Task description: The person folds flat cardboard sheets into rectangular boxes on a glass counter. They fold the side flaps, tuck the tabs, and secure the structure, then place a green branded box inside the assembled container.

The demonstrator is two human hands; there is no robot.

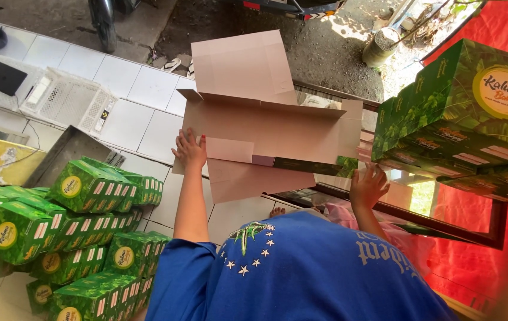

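Note:
I hold a flat, partly unfolded cardboard box [266, 119], pinkish brown inside with a green printed strip showing at its lower right edge. My left hand [190, 150] grips its left edge, fingers spread on the inner face. My right hand [368, 187] holds the lower right edge beside the green strip, fingers apart against the card. One flap stands up at the top and another hangs below between my hands. My blue shirt [301, 273] fills the lower middle.
Several folded green boxes [75, 232] are piled at the lower left on the white tiled floor [141, 89]. More green boxes [474, 119] are stacked at the right by a red cloth [504, 238]. A white plastic basket [66, 98] and a grey metal tray [66, 151] lie on the left.

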